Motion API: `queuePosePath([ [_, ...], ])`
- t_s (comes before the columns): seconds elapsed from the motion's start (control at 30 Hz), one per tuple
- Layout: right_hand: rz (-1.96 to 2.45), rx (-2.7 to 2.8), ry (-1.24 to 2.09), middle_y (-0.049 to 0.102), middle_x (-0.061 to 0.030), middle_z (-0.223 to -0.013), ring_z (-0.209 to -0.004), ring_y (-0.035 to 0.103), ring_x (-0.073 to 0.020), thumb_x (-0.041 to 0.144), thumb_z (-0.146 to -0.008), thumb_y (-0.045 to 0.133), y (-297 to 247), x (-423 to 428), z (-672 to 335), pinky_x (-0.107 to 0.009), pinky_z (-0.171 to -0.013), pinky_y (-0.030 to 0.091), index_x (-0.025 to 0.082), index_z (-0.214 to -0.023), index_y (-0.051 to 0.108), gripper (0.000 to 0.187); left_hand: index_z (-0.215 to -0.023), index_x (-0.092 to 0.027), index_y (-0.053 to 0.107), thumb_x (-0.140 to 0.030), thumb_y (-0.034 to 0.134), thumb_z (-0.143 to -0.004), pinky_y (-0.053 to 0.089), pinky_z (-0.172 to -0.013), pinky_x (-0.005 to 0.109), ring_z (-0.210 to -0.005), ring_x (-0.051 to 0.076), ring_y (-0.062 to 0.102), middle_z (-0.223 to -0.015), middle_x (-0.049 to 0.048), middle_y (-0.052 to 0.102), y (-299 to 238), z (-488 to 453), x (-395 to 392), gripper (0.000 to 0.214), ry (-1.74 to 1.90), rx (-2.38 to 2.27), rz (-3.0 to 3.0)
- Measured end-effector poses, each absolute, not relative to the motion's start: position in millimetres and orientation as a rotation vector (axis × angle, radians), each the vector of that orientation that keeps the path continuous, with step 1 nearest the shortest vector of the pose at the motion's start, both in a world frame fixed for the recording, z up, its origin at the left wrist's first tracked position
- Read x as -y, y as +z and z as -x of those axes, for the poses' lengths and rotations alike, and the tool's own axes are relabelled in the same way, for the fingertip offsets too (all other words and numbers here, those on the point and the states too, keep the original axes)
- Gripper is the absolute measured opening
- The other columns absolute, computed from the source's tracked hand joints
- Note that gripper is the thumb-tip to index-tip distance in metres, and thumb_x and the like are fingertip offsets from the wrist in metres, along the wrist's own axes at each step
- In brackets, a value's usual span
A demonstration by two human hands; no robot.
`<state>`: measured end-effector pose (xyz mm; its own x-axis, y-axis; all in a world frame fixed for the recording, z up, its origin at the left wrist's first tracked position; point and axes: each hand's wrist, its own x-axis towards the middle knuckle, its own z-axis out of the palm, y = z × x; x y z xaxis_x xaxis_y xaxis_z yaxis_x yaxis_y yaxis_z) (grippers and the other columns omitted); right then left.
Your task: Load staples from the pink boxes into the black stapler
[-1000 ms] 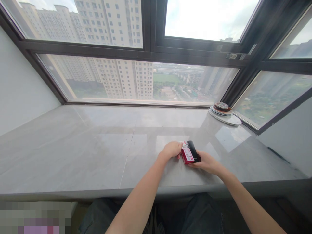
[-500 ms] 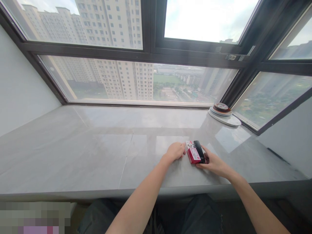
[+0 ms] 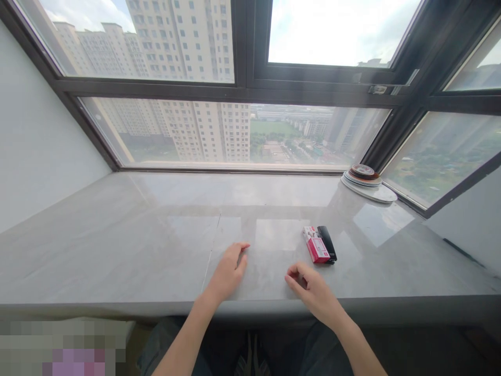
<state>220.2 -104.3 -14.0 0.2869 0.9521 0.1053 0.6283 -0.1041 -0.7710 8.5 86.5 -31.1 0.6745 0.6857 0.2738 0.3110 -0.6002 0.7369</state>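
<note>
A small red-and-white box (image 3: pixel 316 245) lies on the grey marbled ledge (image 3: pixel 156 261), right of centre. Against its right side rests a black, tapered object that looks like a stapler (image 3: pixel 327 243). Over the ledge, left of the box, my left hand (image 3: pixel 230 267) is open, thumb apart from the forward-pointing fingers, and holds nothing. My right hand (image 3: pixel 307 286) is nearer the front edge, just below and left of the box. Its fingers are loosely curled, with a gap to the thumb and nothing seen between them. Neither hand touches the box or the black object.
Stacked plates (image 3: pixel 368 185) stand in the far right corner by the window. A dark window frame (image 3: pixel 235 93) runs along the back, and a white wall (image 3: pixel 43 141) closes the left side. The ledge's front edge (image 3: pixel 274 308) lies just above my knees.
Both hands have come away from the box and the black object. My left hand moved left and toward me; my right hand let go and drew back left. The two things stay side by side.
</note>
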Motion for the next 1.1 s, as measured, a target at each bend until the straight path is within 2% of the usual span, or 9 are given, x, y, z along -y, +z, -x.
queuePosePath([
  [0.07,1.815,1.577,0.475,0.067,-0.0058,-0.117,-0.110,0.060,-0.0230,0.047,-0.102,0.048,-11,81,-211,-0.035,-0.092,0.049,0.025,-0.117,0.065,0.031,-0.143,-0.026,0.052,-0.033,0.041,-0.102,0.033,-0.121,0.046,-0.141,0.023,0.046,-0.148,0.0077,0.055,-34,5,-89,0.043,0.687,-0.829,-2.468],
  [0.13,1.909,1.697,0.341,0.055,-0.0054,-0.145,-0.139,0.044,-0.0279,0.046,-0.101,0.048,-14,62,-205,-0.047,-0.116,0.034,0.031,-0.140,0.057,0.042,-0.153,-0.027,0.043,-0.036,0.041,-0.103,0.024,-0.125,0.051,-0.150,0.026,0.033,-0.160,0.0062,0.043,-39,12,-89,0.050,0.621,-0.943,-2.658],
  [0.2,2.073,1.741,0.206,0.039,-0.0013,-0.161,-0.153,0.021,-0.0308,0.047,-0.102,0.046,-21,48,-200,-0.056,-0.124,0.014,0.035,-0.154,0.043,0.053,-0.158,-0.028,0.036,-0.039,0.039,-0.104,0.020,-0.126,0.053,-0.154,0.027,0.025,-0.165,0.0049,0.034,-42,12,-87,0.055,0.569,-1.049,-2.762],
  [0.23,2.149,1.737,0.154,0.032,0.0009,-0.165,-0.155,0.014,-0.0314,0.048,-0.103,0.043,-24,44,-197,-0.058,-0.124,0.009,0.036,-0.158,0.037,0.057,-0.159,-0.029,0.034,-0.041,0.038,-0.104,0.019,-0.126,0.053,-0.155,0.027,0.023,-0.167,0.0042,0.030,-43,10,-86,0.056,0.550,-1.086,-2.793],
  [0.33,2.277,1.720,0.065,0.018,0.0057,-0.169,-0.157,0.004,-0.0318,0.051,-0.105,0.035,-31,39,-188,-0.059,-0.124,0.004,0.037,-0.162,0.026,0.060,-0.160,-0.030,0.032,-0.045,0.036,-0.104,0.018,-0.126,0.054,-0.156,0.027,0.020,-0.168,0.0026,0.025,-44,5,-82,0.058,0.523,-1.156,-2.835],
  [0.43,2.319,1.726,0.049,0.014,0.0080,-0.169,-0.157,0.000,-0.0329,0.054,-0.105,0.031,-30,40,-184,-0.060,-0.124,0.004,0.037,-0.163,0.022,0.061,-0.161,-0.031,0.031,-0.046,0.036,-0.104,0.017,-0.126,0.054,-0.157,0.026,0.019,-0.168,0.0024,0.024,-43,2,-80,0.059,0.509,-1.181,-2.846],
  [1.1,2.333,1.723,0.080,0.012,0.0068,-0.170,-0.157,0.001,-0.0331,0.055,-0.105,0.031,-26,41,-185,-0.060,-0.124,0.003,0.037,-0.164,0.020,0.062,-0.161,-0.031,0.030,-0.049,0.038,-0.103,0.015,-0.126,0.056,-0.157,0.029,0.019,-0.169,0.0028,0.024,-42,6,-83,0.061,0.508,-1.100,-2.800],
])
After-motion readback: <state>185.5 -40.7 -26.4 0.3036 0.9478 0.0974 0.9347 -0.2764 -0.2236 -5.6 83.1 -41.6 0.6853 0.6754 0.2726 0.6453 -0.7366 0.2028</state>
